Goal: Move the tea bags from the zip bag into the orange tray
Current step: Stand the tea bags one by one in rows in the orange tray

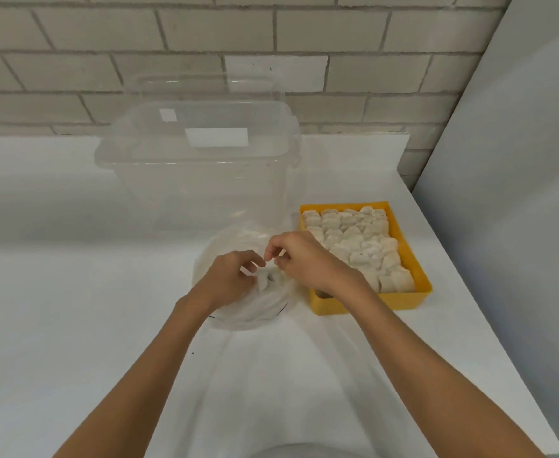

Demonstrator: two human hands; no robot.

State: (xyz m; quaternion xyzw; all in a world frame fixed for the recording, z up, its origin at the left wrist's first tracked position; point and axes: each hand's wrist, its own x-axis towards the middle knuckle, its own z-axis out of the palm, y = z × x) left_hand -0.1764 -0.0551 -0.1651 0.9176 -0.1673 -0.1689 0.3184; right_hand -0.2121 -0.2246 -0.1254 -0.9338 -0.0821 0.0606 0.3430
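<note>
A clear zip bag point(255, 312) lies crumpled on the white counter in front of me, its blue seal line showing at the near edge. My left hand point(230, 279) grips the bunched plastic of the bag. My right hand point(299, 257) pinches the bag's plastic just right of the left hand, fingertips nearly touching it. Whether a tea bag lies between the fingers I cannot tell. To the right stands the orange tray point(417, 259), packed with several rows of pale tea bags point(357, 239).
A large clear plastic container point(198, 166) with a lid stands behind the bag, close to the brick wall point(370, 74). The counter's right edge point(470, 292) runs diagonally beside the tray. A grey panel point(519, 160) rises at the right.
</note>
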